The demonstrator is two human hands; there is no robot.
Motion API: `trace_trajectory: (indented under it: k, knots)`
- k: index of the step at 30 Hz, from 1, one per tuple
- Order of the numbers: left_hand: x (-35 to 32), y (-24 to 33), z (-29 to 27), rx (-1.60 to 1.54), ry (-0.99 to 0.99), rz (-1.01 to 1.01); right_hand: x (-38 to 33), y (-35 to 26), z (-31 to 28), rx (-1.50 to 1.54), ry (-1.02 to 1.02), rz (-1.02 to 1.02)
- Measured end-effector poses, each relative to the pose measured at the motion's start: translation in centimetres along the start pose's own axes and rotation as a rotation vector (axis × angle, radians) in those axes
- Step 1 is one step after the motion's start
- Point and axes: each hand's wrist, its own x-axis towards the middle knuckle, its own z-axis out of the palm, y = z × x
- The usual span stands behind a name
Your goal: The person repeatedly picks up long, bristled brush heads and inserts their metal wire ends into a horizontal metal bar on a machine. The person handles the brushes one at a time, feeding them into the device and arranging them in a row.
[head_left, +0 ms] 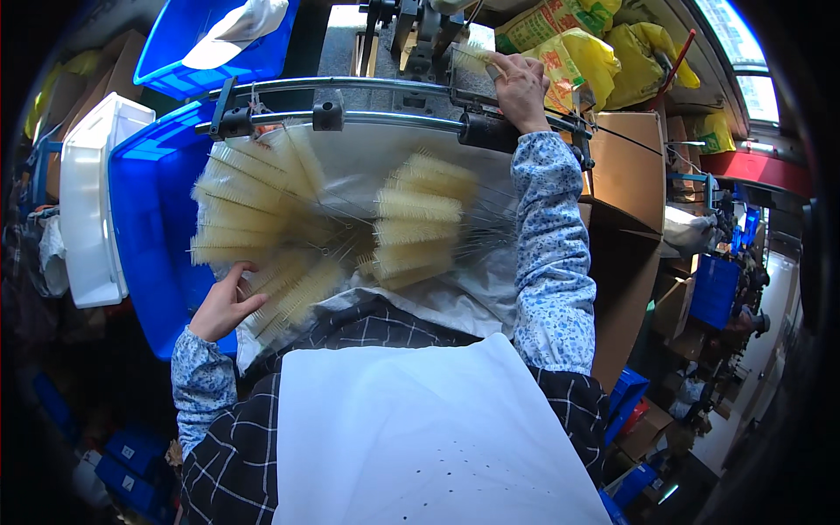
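Note:
Pale yellow bristle brushes with twisted wire stems lie over my lap on a whitish cloth. One fanned pile of brushes (241, 206) is at the left, and another pile of brushes (416, 210) is in the middle, wires pointing right. My left hand (223, 306) rests at the lower edge of the left pile, thumb and forefinger apart at the bristle ends. Farther off, my right hand (522, 87) is closed on one end of a wire brush (472, 59) beside the machine (424, 66). The hand partly hides this brush.
Two metal rods (385, 118) run across in front of me. Blue bins (144, 236) and a white tray (96, 201) stand at the left. At the right are an open cardboard box (626, 166) and yellow sacks (643, 66). A white sheet (420, 429) covers my front.

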Motion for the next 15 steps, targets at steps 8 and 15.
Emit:
trace_trajectory:
  k: [8,15]
  knots:
    - [-0.2,3.0,-0.4,-0.228,0.074,0.101,1.3,-0.1,0.9,0.047,-0.080,-0.042]
    - [0.1,3.3,-0.9,-0.148,0.197,0.235,1.2,0.0,0.7,0.073,-0.021,-0.079]
